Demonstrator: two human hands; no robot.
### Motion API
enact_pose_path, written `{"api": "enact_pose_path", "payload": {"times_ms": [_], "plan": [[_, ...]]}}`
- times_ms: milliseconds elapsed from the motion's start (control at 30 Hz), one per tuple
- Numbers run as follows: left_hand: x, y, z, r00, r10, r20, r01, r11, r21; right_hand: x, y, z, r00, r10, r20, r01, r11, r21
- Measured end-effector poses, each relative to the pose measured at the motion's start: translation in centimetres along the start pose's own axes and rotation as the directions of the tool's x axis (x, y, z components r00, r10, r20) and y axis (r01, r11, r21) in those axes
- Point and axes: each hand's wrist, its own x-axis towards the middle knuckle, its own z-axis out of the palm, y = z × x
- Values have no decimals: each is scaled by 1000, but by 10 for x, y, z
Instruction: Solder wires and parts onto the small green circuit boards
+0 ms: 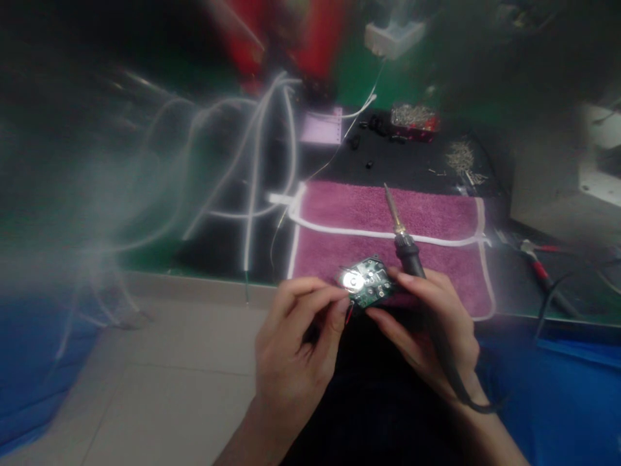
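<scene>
A small green circuit board (pixel 372 282) with a shiny round silver part is held over the purple towel (pixel 339 259). My right hand (pixel 431 317) grips the board's right side between thumb and fingers. A soldering iron (pixel 410 255) also rests in this hand, its tip pointing up and away from the board. At the board's lower left corner, my left hand (pixel 305 330) is closed in a pinch. From its fingertips a short red wire (pixel 349 312) shows; whether the fingers also grip the board's edge I cannot tell.
A white cord (pixel 349 230) crosses the towel. Behind it are a box of small metal pins (pixel 414 122), a loose pin pile (pixel 460 156) and a notepad (pixel 321 126). White cables (pixel 257 162) hang at left. Red-handled pliers (pixel 541 272) lie right, near a grey box (pixel 553 175).
</scene>
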Motion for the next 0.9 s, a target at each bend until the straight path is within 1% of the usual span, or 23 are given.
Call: {"api": "enact_pose_path", "payload": {"times_ms": [100,200,300,433,500,667,833,900], "plan": [[1,-2,0,997,-56,60,57,998,-13,1,-1,0,1000,6,10,-6,1000,-4],[2,-2,0,984,-138,110,147,986,-81,1,-2,0,1000,5,-1,-5,1000,-2],[2,1,1,969,-220,108,235,960,-153,0,-2,0,1000,13,-5,-14,1000,-14],[2,6,2,954,-281,107,294,946,-133,-1,-1,1,1000,30,-3,-30,1000,0],[3,7,2,944,-312,109,326,933,-155,-1,-1,1,1000,30,1,-30,1000,1],[4,5,3,921,-368,125,389,878,-278,0,-1,1,1000,23,-15,-23,1000,-5],[-5,0,8,886,-431,169,460,777,-430,-1,-1,0,1000,27,15,-27,999,21],[-8,1,10,872,-458,173,483,746,-458,-2,-1,0,1000,25,11,-25,999,32]]}}
